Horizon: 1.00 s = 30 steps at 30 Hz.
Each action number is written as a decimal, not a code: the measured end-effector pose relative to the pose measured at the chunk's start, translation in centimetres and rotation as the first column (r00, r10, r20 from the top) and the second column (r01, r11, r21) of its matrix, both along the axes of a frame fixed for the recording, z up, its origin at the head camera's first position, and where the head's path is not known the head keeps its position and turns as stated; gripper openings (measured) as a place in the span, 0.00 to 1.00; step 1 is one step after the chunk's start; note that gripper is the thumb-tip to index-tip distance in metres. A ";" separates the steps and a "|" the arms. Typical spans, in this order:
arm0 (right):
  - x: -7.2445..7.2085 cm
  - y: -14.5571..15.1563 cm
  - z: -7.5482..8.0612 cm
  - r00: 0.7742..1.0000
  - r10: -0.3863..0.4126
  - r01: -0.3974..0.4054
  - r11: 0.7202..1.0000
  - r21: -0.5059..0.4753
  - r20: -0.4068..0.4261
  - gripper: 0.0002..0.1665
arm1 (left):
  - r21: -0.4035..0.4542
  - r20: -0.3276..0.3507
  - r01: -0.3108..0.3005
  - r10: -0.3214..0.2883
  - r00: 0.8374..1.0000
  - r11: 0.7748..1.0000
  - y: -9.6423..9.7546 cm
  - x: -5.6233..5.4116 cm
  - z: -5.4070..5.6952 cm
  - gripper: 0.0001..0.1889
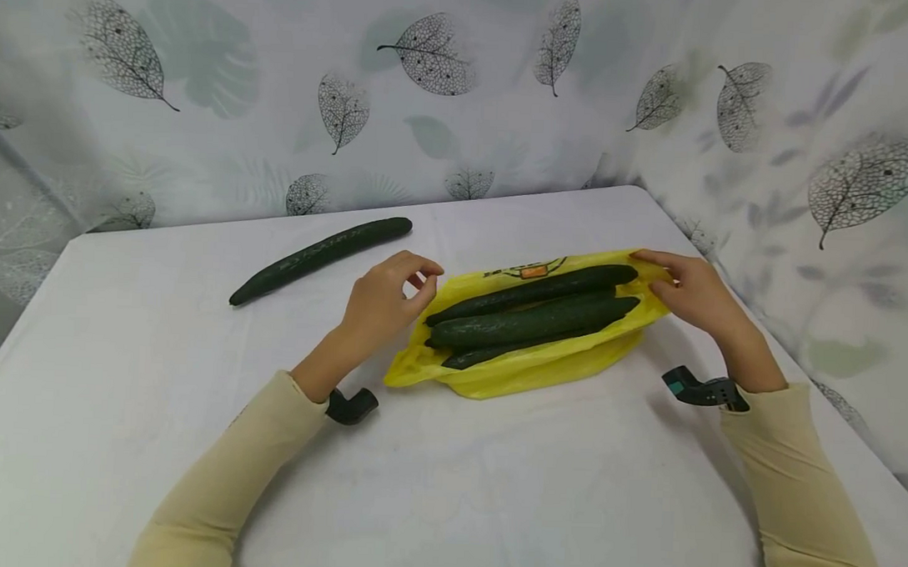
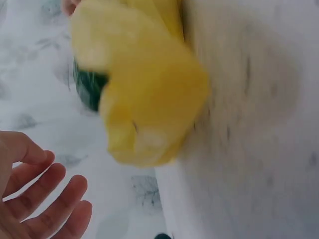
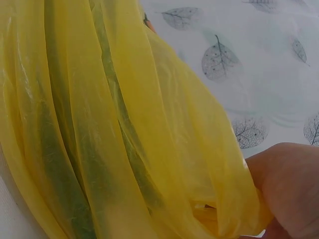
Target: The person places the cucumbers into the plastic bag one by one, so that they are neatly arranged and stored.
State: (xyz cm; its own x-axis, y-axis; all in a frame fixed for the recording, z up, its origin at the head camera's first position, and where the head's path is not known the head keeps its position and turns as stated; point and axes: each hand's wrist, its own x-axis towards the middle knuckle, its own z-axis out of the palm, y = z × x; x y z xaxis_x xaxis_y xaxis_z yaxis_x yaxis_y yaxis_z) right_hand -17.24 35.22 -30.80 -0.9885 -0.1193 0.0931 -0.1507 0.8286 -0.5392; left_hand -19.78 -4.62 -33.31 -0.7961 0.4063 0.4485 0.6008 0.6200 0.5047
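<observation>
A yellow plastic bag (image 1: 541, 382) lies on the table with its mouth spread along the top, and dark green cucumbers (image 1: 531, 321) rest side by side inside it. My right hand (image 1: 697, 294) pinches the bag's edge at its right end; in the right wrist view the thumb side meets the thin film. Beside the bag's left end hovers my left hand (image 1: 386, 296), its fingers loosely bent and holding nothing. The left wrist view shows those fingers (image 2: 55, 199) apart from the bag. Another cucumber (image 1: 320, 258) lies outside the bag, beyond my left hand.
The table (image 1: 119, 405) wears a white cloth. A leaf-patterned curtain (image 1: 266, 85) hangs behind it and along the right side. Black wrist devices (image 1: 352, 407) sit on both wrists, close above the tabletop.
</observation>
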 end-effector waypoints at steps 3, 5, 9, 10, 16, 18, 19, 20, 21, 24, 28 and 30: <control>0.1 0.1 0.1 1.000 0.010 -0.010 1.000 0.007 -0.016 0.25 | 0.013 0.017 -0.029 0.029 0.999 0.999 -1.1 -0.7 0.1 0.10; 0.1 0.1 0.1 1.000 0.014 -0.014 1.000 0.010 -0.024 0.25 | 0.025 0.032 -0.040 0.039 0.999 0.999 -2.0 -1.2 0.0 0.10; 0.1 0.0 0.2 0.999 0.017 -0.018 1.000 -0.005 -0.027 0.25 | 0.048 0.048 -0.058 0.056 0.997 0.997 -3.8 -2.1 -0.3 0.10; 0.1 0.0 0.2 1.000 0.018 -0.018 1.000 -0.009 -0.024 0.25 | 0.048 0.048 -0.068 0.066 0.997 0.997 -4.3 -2.3 -0.4 0.09; 0.2 0.0 0.1 1.000 0.020 -0.020 1.000 -0.010 -0.001 0.26 | 0.053 0.070 -0.115 0.112 0.991 0.992 -6.3 -3.1 -1.1 0.11; 0.2 0.0 0.1 1.000 0.018 -0.018 1.000 -0.007 0.003 0.26 | 0.048 0.073 -0.118 0.114 0.991 0.992 -6.8 -3.5 -1.3 0.11; 0.2 0.0 0.1 1.000 0.017 -0.017 1.000 -0.005 0.003 0.26 | 0.045 0.075 -0.119 0.116 0.990 0.992 -7.1 -3.7 -1.4 0.11; 0.3 0.1 0.1 1.000 0.016 -0.016 1.000 -0.004 0.004 0.26 | 0.043 0.080 -0.122 0.119 0.990 0.992 -7.3 -3.9 -1.5 0.11; 0.3 0.1 0.1 1.000 0.016 -0.016 1.000 -0.004 0.003 0.26 | 0.041 0.084 -0.127 0.123 0.989 0.991 -7.6 -4.1 -1.6 0.11; 0.2 0.1 0.0 1.000 0.018 -0.018 1.000 -0.007 0.003 0.26 | 0.046 0.097 -0.148 0.143 0.985 0.988 -8.4 -4.8 -1.9 0.11; 0.1 0.1 0.0 1.000 0.018 -0.018 1.000 0.001 0.005 0.26 | 0.047 0.108 -0.178 0.172 0.979 0.983 -9.4 -5.4 -2.3 0.12; 0.1 0.1 0.0 1.000 0.015 -0.015 1.000 0.005 0.006 0.26 | 0.030 0.120 -0.198 0.193 0.974 0.980 -9.8 -5.8 -2.4 0.12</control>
State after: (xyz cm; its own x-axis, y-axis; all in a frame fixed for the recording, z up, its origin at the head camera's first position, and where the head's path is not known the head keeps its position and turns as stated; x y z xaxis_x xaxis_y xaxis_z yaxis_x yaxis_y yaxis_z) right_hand -17.19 35.33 -30.77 -0.9871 -0.1347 0.0867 -0.1602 0.8287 -0.5363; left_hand -25.56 -14.46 -35.74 -0.9057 0.2209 0.3617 0.4060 0.6969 0.5912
